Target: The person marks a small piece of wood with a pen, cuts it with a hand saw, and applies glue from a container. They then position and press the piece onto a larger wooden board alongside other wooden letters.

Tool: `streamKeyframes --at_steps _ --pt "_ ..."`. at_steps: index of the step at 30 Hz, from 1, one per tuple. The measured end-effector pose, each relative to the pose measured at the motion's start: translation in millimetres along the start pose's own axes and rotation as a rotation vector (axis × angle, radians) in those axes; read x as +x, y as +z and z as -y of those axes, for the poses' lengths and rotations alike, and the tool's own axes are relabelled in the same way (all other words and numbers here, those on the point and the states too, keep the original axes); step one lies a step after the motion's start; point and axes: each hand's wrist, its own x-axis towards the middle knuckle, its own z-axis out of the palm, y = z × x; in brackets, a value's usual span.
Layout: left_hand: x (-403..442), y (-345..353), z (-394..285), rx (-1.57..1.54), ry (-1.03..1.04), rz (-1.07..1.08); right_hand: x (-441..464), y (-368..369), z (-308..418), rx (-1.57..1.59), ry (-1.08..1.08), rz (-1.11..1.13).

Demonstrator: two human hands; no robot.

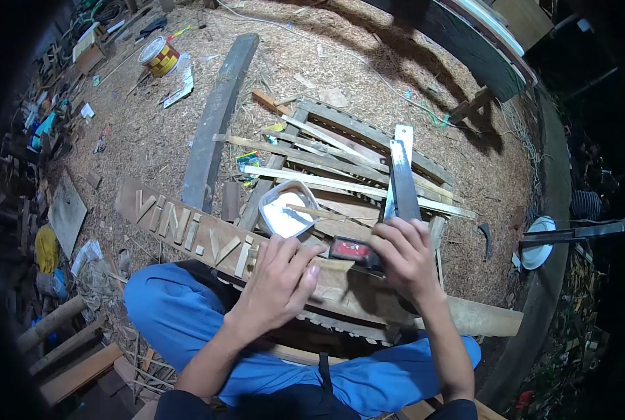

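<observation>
A long curved wooden board (134,201) lies across my lap, with raised wooden letters (193,233) along its left part. My left hand (274,283) rests over the board beside the last letters, fingers bent together; whatever is between them is hidden. My right hand (405,259) is curled at the near end of a long dark flat tool (403,183), next to a black object with a red face (349,249). What its fingers grip is hidden. Just beyond my left hand stands a square plastic tub (265,210) of white paste or powder, a wooden stick (316,211) leaning in it.
Thin wooden strips (319,183) lie over a slatted wooden frame (368,126). A thick grey beam (218,126) lies to the left. Farther off are a yellow and red can (160,59) and, at right, a white round lid or plate (538,245). Wood shavings cover the ground.
</observation>
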Motion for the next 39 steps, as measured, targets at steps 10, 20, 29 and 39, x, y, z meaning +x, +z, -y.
streamKeyframes --at_steps 10,20,29,39 --pt "-10.1 24.6 -24.1 -0.601 -0.059 0.034 -35.9 -12.9 44.1 0.138 0.036 -0.123" --pt "-19.1 14.9 -50.1 -0.966 -0.391 0.380 -55.1 -28.5 51.1 -0.128 -0.017 -0.368" --pt "-30.2 29.6 -59.7 -0.845 -0.173 0.101 -66.2 -15.0 58.8 -0.187 0.005 -0.452" --pt "-41.6 38.9 -47.0 -0.981 -0.180 0.262 -69.9 -12.6 65.4 -0.047 0.051 -0.472"
